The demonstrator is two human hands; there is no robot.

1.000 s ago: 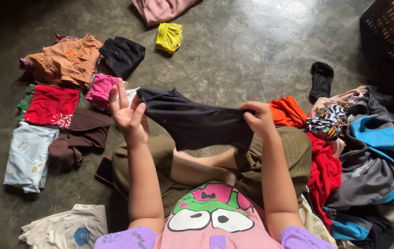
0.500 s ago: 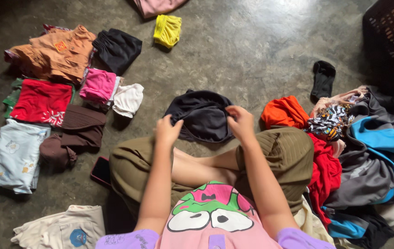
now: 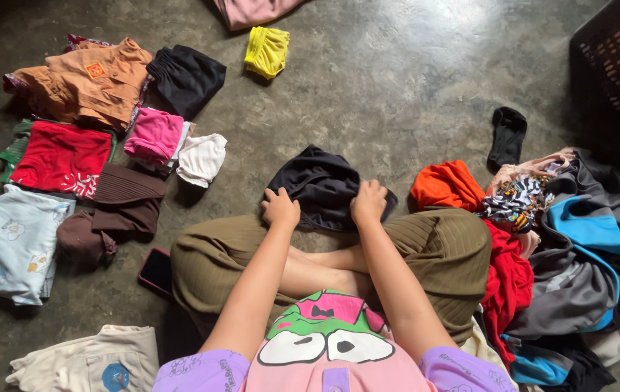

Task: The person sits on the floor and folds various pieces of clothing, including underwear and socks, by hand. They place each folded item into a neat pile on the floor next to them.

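Bare grey concrete floor (image 3: 397,80), mottled and worn, a bright patch of daylight glare on it at far centre-right, shade darkening the far left corner, dark woven basket (image 3: 614,58) at the far right edge

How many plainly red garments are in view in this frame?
2. One folded red garment lies in the sorted rows at the left; one loose red garment is in the heap at the right. More may be buried there.
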